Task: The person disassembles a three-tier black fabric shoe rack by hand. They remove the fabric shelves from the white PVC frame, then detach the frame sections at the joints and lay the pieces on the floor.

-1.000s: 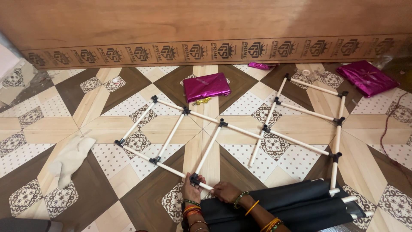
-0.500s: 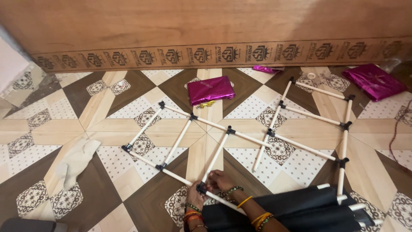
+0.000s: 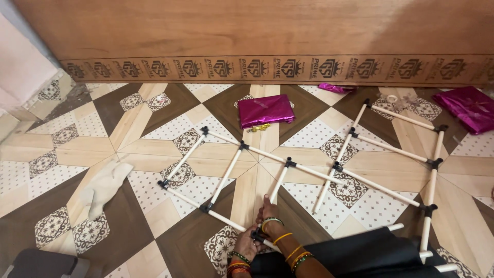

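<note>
At the far left a pale cloth [image 3: 104,186] lies crumpled on the patterned tile floor [image 3: 62,154], well apart from the work, with bare tiles between it and the frame. The white rod frame [image 3: 288,167] lies flat across the middle of the floor, its rods meeting in black joints; its left end stops near the cloth side, its right end runs to the picture's right margin, where upright rods stand beside black fabric [image 3: 370,252]. At the frame's near edge the left hand [image 3: 246,243] is closed around the black connector [image 3: 257,235] and the rod running through it. Just right of it, the right hand [image 3: 268,210] grips the lower end of the cross rod [image 3: 278,183] that rises to the next joint. Beyond the frame a folded magenta cloth [image 3: 266,110] lies near the wooden board [image 3: 257,31] that closes off the far side; a second magenta cloth [image 3: 471,107] lies at the right edge.
</note>
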